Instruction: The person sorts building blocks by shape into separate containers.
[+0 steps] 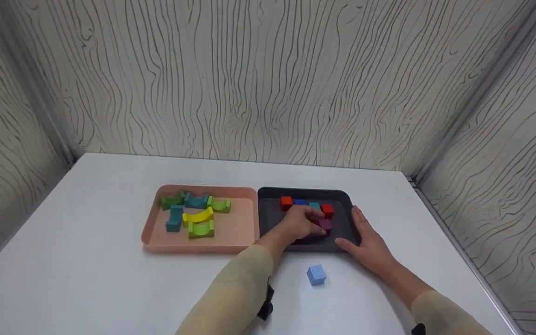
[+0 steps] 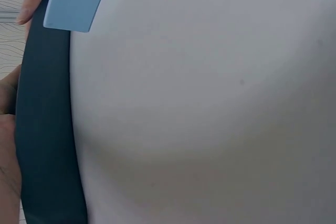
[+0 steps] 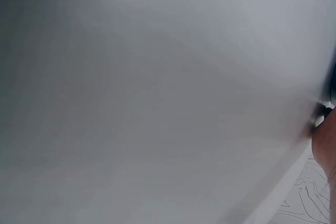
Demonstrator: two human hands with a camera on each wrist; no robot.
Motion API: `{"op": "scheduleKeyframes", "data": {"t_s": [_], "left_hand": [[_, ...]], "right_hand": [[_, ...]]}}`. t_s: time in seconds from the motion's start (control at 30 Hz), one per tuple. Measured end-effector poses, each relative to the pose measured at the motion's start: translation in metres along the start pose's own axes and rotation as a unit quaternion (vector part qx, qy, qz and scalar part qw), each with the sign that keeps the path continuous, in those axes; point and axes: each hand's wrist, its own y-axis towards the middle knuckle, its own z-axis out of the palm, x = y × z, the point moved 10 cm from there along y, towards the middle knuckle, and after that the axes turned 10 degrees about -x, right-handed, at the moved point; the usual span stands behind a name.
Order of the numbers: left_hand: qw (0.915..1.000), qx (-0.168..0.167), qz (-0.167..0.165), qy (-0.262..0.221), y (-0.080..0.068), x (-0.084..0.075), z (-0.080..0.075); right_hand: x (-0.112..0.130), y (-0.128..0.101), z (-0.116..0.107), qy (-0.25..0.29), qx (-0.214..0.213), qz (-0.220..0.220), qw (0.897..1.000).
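In the head view my left hand (image 1: pixel 298 223) reaches over the dark tray (image 1: pixel 272 223), its thumb and fingers bent around a purple cube (image 1: pixel 325 226). My right hand (image 1: pixel 371 246) lies at that tray's front right corner, with straight fingers along the right side and the thumb at the front rim. Behind the left hand, two red cubes (image 1: pixel 286 203), a blue block (image 1: pixel 301 202) and a teal block (image 1: pixel 314 205) sit in the tray; the hand partly covers this group. A light blue cube (image 1: pixel 316 275) lies on the table in front of the tray.
Left of the dark tray, edge to edge, stands a pink tray (image 1: pixel 240 228). It holds several arched blocks in green, teal and yellow, among them a yellow one (image 1: pixel 198 217). The white table (image 1: pixel 86 279) meets wood-grain panels (image 1: pixel 231 83) at the back and sides.
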Motion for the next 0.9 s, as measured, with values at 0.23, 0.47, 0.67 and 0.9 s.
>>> {"op": "scheduleKeyframes", "data": {"t_s": [0.23,0.47,0.67,0.9], "left_hand": [[0.9999,0.012,0.004,-0.01,-0.003,-0.004,-0.004],[0.996,0.016,0.031,-0.082,-0.009,-0.025,-0.018],[0.9841,0.041,0.056,-0.163,-0.025,-0.048,-0.03],[0.9783,0.049,0.066,-0.19,-0.048,-0.062,-0.045]], "right_hand": [[0.002,0.0,0.001,0.004,-0.001,-0.002,1.0],[-0.004,0.0,0.0,-0.005,-0.002,-0.002,1.0],[-0.006,0.0,0.0,-0.002,0.002,-0.001,1.0],[-0.004,0.001,0.002,-0.003,0.006,-0.005,1.0]]}}
